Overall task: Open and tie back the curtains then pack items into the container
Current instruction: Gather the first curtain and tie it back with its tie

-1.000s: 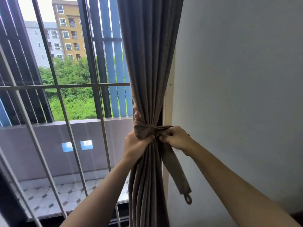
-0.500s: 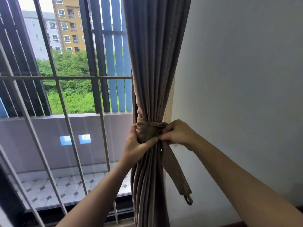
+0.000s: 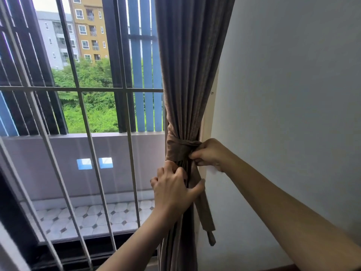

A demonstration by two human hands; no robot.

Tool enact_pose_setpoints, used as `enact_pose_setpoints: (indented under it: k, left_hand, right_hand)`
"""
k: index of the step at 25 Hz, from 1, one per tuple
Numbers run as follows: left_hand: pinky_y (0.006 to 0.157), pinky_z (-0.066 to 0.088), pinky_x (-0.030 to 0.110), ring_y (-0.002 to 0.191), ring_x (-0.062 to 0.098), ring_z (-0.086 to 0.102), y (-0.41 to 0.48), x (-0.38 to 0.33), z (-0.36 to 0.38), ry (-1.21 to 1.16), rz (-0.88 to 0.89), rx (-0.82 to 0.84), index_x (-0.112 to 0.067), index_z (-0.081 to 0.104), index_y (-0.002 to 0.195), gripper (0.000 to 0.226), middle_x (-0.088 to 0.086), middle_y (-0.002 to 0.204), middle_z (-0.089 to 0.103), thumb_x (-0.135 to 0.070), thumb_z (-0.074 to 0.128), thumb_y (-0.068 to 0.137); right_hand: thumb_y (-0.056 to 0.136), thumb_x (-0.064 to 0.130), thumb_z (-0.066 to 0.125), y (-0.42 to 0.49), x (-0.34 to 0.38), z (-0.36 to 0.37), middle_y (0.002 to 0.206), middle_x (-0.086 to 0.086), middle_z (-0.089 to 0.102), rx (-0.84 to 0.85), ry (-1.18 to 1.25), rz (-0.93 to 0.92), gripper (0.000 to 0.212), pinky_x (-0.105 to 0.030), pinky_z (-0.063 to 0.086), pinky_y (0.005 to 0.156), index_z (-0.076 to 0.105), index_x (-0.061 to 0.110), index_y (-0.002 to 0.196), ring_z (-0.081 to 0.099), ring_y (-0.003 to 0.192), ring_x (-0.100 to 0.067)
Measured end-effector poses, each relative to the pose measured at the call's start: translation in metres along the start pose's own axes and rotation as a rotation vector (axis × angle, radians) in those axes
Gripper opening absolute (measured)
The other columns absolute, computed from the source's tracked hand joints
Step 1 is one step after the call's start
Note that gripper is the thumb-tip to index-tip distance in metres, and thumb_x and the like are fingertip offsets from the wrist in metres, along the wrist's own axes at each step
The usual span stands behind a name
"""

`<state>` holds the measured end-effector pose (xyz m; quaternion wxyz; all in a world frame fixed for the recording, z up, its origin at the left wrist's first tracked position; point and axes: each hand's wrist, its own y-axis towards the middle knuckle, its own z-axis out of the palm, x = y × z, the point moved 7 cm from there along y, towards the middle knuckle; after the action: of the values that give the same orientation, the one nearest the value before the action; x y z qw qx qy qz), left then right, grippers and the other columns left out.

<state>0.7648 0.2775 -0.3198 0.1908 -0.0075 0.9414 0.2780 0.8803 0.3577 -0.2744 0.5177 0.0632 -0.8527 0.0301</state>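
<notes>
Curtain (image 3: 183,75) is gathered at frame centre beside the wall (image 3: 293,94); tying back is judged the step in hand. It is bound at mid-height by the tie (image 3: 178,148). Folds just below are clutched by the left grip (image 3: 173,189); the tie's right end is pinched by the right grip (image 3: 210,153). Next, the tie should be drawn snug.

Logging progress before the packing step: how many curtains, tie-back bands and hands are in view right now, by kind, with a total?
curtain: 1, gathered into folds
tie-back band: 1, wrapped round the curtain
hands: 2, left hand gripping the curtain, right hand pinching the band
total: 4
</notes>
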Motion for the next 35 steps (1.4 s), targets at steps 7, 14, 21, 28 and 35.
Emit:
enact_pose_setpoints:
  k: [7, 14, 21, 28, 35]
  left_hand:
    - [0.074, 0.038, 0.032, 0.082, 0.030, 0.053, 0.019, 0.018, -0.016, -0.245, -0.045, -0.010, -0.008, 0.055, 0.082, 0.026, 0.011, 0.118, 0.042, -0.026, 0.039, 0.091]
    - [0.067, 0.033, 0.012, 0.074, 0.014, 0.051, 0.036, 0.037, -0.022, -0.443, 0.223, 0.045, -0.002, 0.064, 0.091, 0.050, 0.007, 0.088, 0.060, -0.036, 0.028, 0.079]
    - [0.055, 0.034, 0.015, 0.058, 0.002, 0.050, 0.049, 0.052, -0.016, -0.420, 0.308, 0.205, -0.034, 0.041, 0.066, 0.021, -0.013, 0.059, 0.047, -0.046, 0.038, 0.083]
    - [0.058, 0.039, 0.016, 0.062, 0.001, 0.047, 0.045, 0.054, 0.001, -0.713, 0.286, 0.292, -0.036, 0.052, 0.072, 0.018, -0.018, 0.064, 0.053, -0.048, 0.047, 0.084]
    - [0.052, 0.036, 0.006, 0.055, -0.004, 0.052, 0.049, 0.018, -0.002, -0.551, 0.493, 0.105, -0.034, 0.047, 0.074, 0.016, -0.020, 0.057, 0.054, -0.043, 0.056, 0.083]
  right_hand:
    - [0.083, 0.007, 0.059, -0.011, -0.002, 0.010, 0.079, -0.009, 0.067, 0.015, 0.067, 0.037, 0.009, -0.029, 0.057, 0.078, 0.066, 0.005, 0.090, 0.067, 0.080, -0.019]
    - [0.086, 0.027, 0.066, -0.030, -0.054, 0.047, 0.124, 0.004, 0.055, 0.003, 0.285, -0.123, 0.039, -0.020, 0.043, 0.092, 0.047, 0.026, 0.121, 0.051, 0.114, -0.008]
    - [0.083, 0.031, 0.068, -0.030, -0.040, 0.052, 0.111, 0.008, 0.065, -0.080, 0.368, -0.295, 0.035, -0.012, 0.047, 0.086, 0.056, 0.020, 0.114, 0.060, 0.106, -0.004]
    - [0.073, 0.040, 0.076, -0.034, -0.041, 0.044, 0.101, 0.013, 0.068, -0.160, 0.366, -0.253, 0.031, -0.016, 0.051, 0.084, 0.059, 0.033, 0.098, 0.064, 0.096, -0.002]
    - [0.073, 0.032, 0.078, -0.064, -0.061, 0.022, 0.094, 0.021, 0.061, -0.483, 0.448, -0.213, 0.047, 0.002, 0.042, 0.070, 0.051, 0.023, 0.111, 0.057, 0.082, 0.014]
